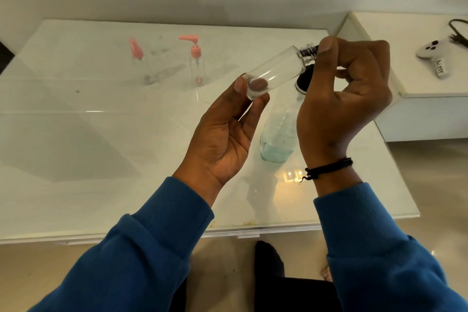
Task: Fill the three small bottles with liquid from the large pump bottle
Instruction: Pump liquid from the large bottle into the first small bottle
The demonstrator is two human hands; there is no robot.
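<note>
Three small bottles (272,72), one large bottle (277,138).

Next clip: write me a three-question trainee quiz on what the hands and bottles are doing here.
1. True or false: the clear small bottle stands on the table.
2. Which hand grips its black cap? A) left hand B) right hand
3. Fill in: the two bottles farther back have ____ tops.

Key: 1 false, it is held tilted in the air; 2 B; 3 pink, on the spray bottle and the pump bottle.
</note>
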